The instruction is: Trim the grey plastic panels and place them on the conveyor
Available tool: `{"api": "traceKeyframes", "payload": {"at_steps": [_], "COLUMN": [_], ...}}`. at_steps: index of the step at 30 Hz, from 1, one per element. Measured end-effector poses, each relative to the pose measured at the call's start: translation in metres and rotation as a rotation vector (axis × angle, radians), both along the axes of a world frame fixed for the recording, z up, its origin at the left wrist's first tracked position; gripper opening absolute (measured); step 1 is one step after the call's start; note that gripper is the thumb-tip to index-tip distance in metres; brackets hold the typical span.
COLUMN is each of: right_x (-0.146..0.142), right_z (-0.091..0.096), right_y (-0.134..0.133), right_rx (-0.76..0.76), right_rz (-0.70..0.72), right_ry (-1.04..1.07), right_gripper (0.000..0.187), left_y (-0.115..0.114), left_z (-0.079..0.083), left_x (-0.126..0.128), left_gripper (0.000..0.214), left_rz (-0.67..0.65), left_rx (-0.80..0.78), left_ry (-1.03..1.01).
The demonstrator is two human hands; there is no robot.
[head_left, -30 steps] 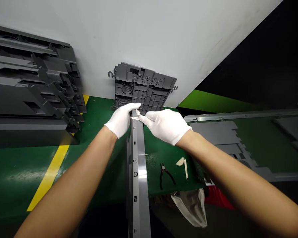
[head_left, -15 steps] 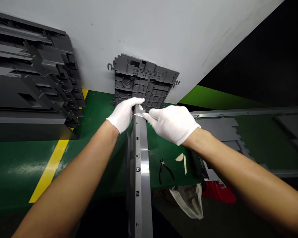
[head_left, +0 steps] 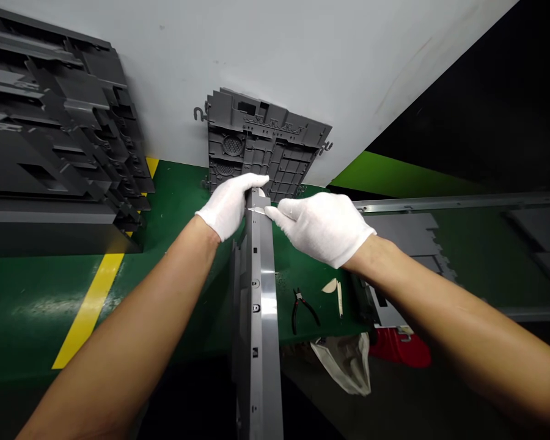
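A long grey plastic panel stands on edge and runs from the bottom of the view up to my hands. My left hand, in a white glove, is closed around the panel's far end. My right hand, also gloved, pinches a small thin blade whose tip rests on the panel's top edge right beside my left fingers. Behind the hands, a grey ribbed moulded part leans against the pale wall.
A stack of dark grey moulded panels fills the left. Black pliers, a pale scraper piece and a thin stick lie on the green surface with its yellow stripe. A white bag and a red object hang lower right. Flat grey panels lie right.
Both hands and the panel's end have crept slightly upward and to the right in view; the grips and the blade's contact with the edge are unchanged.
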State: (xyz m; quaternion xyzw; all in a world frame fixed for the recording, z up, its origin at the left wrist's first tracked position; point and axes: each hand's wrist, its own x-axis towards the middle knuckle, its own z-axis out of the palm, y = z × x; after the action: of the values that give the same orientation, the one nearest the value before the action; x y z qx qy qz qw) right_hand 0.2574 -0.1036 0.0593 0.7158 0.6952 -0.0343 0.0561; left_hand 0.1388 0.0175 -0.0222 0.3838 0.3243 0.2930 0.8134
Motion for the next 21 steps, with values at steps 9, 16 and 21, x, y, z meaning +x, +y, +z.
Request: {"api": "traceKeyframes", "payload": {"at_steps": [9,16,21], "right_x": [0.019,0.011,0.003], "right_z": [-0.005,-0.058,-0.116], "right_y": [-0.048,-0.116,-0.181], "right_rx": [0.245,0.078,0.164], "right_rz": [-0.246,-0.581,-0.893], "right_ry": [0.800,1.209,1.348], "right_gripper": [0.054,0.055,0.058], "left_y": [-0.004,-0.001,-0.070], "left_z": [0.003,0.004,0.044], "left_x": [-0.015,-0.022,-0.040], "left_gripper": [0.027,0.023,0.020], "left_rz": [-0.060,-0.072,-0.100], "left_rx": [0.155,0.438,1.010], "left_ry": [0.006,0.205,0.421]}}
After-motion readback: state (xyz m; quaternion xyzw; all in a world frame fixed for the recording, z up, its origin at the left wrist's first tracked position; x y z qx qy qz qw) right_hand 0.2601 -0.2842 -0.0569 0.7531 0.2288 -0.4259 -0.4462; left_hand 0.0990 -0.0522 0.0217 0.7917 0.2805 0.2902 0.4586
